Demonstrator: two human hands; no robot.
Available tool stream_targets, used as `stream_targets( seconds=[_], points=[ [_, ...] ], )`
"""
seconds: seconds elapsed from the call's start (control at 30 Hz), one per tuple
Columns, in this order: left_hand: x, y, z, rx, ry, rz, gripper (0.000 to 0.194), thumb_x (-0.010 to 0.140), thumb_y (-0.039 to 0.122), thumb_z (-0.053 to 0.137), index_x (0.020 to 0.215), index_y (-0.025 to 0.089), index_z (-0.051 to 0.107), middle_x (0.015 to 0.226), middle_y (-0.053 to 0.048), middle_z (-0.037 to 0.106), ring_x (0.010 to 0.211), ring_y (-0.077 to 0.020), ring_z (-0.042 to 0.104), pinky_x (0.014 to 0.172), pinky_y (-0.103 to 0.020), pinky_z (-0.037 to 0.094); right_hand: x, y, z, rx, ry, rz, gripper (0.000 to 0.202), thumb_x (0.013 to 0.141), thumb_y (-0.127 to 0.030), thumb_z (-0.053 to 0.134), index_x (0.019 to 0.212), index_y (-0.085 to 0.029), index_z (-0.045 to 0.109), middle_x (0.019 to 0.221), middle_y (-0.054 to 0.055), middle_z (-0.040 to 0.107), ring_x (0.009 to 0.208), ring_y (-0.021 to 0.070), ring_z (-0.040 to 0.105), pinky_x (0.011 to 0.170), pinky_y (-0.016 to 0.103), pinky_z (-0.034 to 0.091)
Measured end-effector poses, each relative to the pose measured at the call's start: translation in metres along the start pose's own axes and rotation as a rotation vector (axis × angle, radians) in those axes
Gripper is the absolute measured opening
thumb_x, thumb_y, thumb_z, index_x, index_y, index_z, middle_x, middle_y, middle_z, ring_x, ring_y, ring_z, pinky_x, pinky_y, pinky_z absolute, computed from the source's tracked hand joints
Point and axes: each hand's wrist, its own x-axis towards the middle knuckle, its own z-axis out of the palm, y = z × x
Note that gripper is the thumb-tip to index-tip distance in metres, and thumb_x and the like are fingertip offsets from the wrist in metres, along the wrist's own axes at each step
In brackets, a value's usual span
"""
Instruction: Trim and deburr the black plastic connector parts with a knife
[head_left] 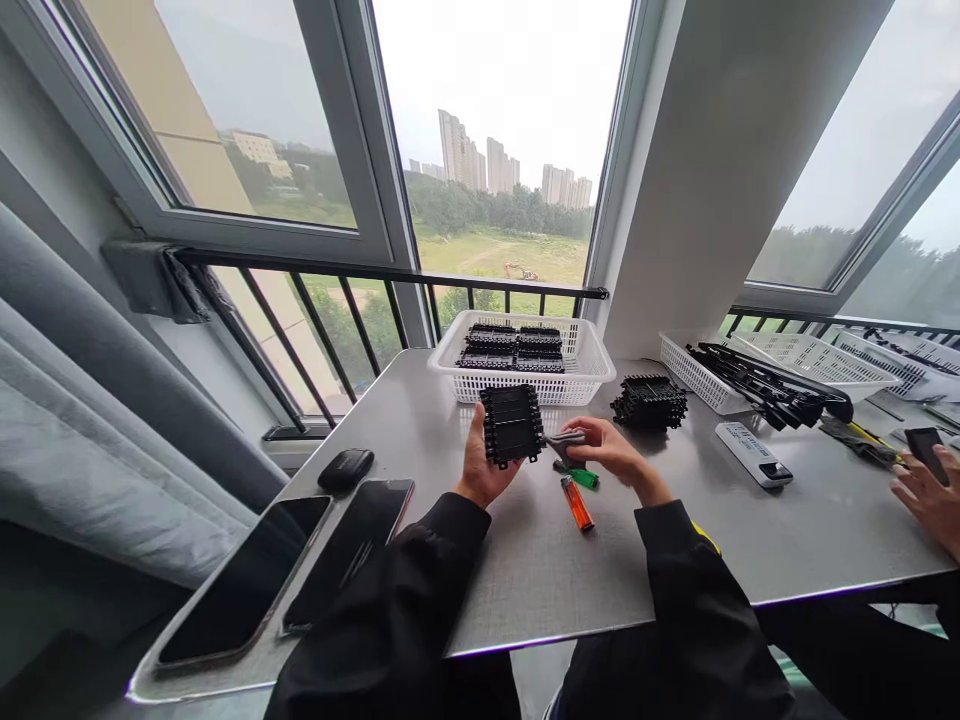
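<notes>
My left hand (482, 468) holds up a black ribbed plastic part (513, 424) with small teeth along its sides, above the table. At its lower right edge, my right hand (606, 450) is closed round a small grey tool (568, 440) whose tip meets the part. Just below the right hand lies a green lighter-like object (583, 478), and nearer to me an orange one (577, 503). Behind the held part, a white basket (525, 388) contains several similar black parts (512, 350). More of them are stacked (649, 402) right of the basket.
Two dark phones or tablets (244, 580) and a black case (346, 469) lie at the left. A white device (753, 455) and another basket (701, 378) with long black parts stand at the right. Another person's hand (926, 490) holds a dark object at the right edge.
</notes>
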Motion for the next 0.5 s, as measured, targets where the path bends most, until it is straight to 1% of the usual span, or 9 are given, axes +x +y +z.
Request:
stream_targets(
  seconds=[0.07, 0.1, 0.17, 0.23, 0.3, 0.37, 0.43, 0.5],
  points=[
    [-0.001, 0.0, 0.0, 0.009, -0.008, -0.041, 0.057, 0.093, 0.054, 0.042, 0.117, 0.007, 0.066, 0.104, -0.015, 0.074, 0.099, -0.0274, 0.07, 0.09, -0.041, 0.055, 0.005, 0.006, -0.002, 0.126, 0.195, -0.102, 0.037, 0.07, -0.033, 0.076, 0.101, -0.02, 0.063, 0.088, 0.001, 0.066, 0.074, 0.0136, 0.061, 0.068, 0.025, 0.048],
    [-0.001, -0.001, 0.001, 0.019, -0.008, -0.065, 0.058, 0.093, 0.054, 0.043, 0.116, 0.006, 0.066, 0.103, -0.016, 0.074, 0.099, -0.0284, 0.07, 0.091, -0.042, 0.054, 0.008, 0.011, -0.001, 0.157, 0.274, -0.132, 0.037, 0.07, -0.034, 0.076, 0.101, -0.02, 0.063, 0.087, 0.001, 0.066, 0.073, 0.0129, 0.061, 0.066, 0.024, 0.047],
    [-0.002, -0.002, 0.002, 0.045, 0.007, -0.101, 0.056, 0.093, 0.052, 0.044, 0.113, 0.005, 0.067, 0.099, -0.017, 0.075, 0.097, -0.0296, 0.07, 0.092, -0.044, 0.054, 0.014, 0.021, 0.003, 0.184, 0.389, -0.143, 0.035, 0.069, -0.037, 0.075, 0.098, -0.019, 0.064, 0.081, 0.0, 0.065, 0.067, 0.012, 0.059, 0.061, 0.023, 0.045],
    [-0.003, -0.003, 0.003, 0.072, 0.028, -0.127, 0.053, 0.093, 0.05, 0.045, 0.11, 0.006, 0.069, 0.094, -0.016, 0.076, 0.095, -0.0298, 0.071, 0.091, -0.044, 0.054, 0.018, 0.028, 0.007, 0.163, 0.494, -0.149, 0.035, 0.07, -0.039, 0.073, 0.096, -0.019, 0.064, 0.077, -0.001, 0.064, 0.062, 0.0117, 0.057, 0.057, 0.023, 0.044],
    [-0.004, -0.004, 0.004, 0.097, 0.041, -0.152, 0.051, 0.092, 0.048, 0.046, 0.106, 0.006, 0.071, 0.09, -0.015, 0.076, 0.093, -0.0299, 0.072, 0.089, -0.043, 0.055, 0.019, 0.032, 0.01, 0.078, 0.606, -0.189, 0.033, 0.072, -0.04, 0.07, 0.095, -0.017, 0.064, 0.076, 0.0, 0.064, 0.062, 0.0125, 0.058, 0.058, 0.025, 0.046],
    [-0.004, -0.006, 0.004, 0.122, 0.046, -0.176, 0.05, 0.092, 0.048, 0.045, 0.105, 0.006, 0.071, 0.088, -0.014, 0.077, 0.09, -0.0297, 0.072, 0.086, -0.042, 0.057, 0.019, 0.031, 0.012, -0.079, 0.695, -0.238, 0.03, 0.075, -0.04, 0.066, 0.095, -0.017, 0.066, 0.077, 0.001, 0.065, 0.064, 0.0135, 0.058, 0.061, 0.026, 0.048],
    [-0.004, -0.008, 0.005, 0.151, 0.051, -0.187, 0.049, 0.092, 0.047, 0.045, 0.105, 0.007, 0.071, 0.086, -0.014, 0.077, 0.086, -0.0288, 0.073, 0.082, -0.04, 0.058, 0.017, 0.029, 0.014, -0.265, 0.758, -0.295, 0.027, 0.08, -0.037, 0.062, 0.098, -0.017, 0.068, 0.082, 0.002, 0.066, 0.068, 0.0147, 0.06, 0.066, 0.028, 0.05],
    [-0.004, -0.01, 0.006, 0.184, 0.05, -0.19, 0.049, 0.092, 0.046, 0.044, 0.106, 0.007, 0.071, 0.084, -0.013, 0.077, 0.082, -0.0274, 0.073, 0.078, -0.038, 0.058, 0.014, 0.026, 0.017, -0.44, 0.795, -0.369, 0.027, 0.085, -0.033, 0.059, 0.106, -0.019, 0.069, 0.09, 0.004, 0.066, 0.076, 0.0163, 0.061, 0.071, 0.03, 0.051]
  ],
)
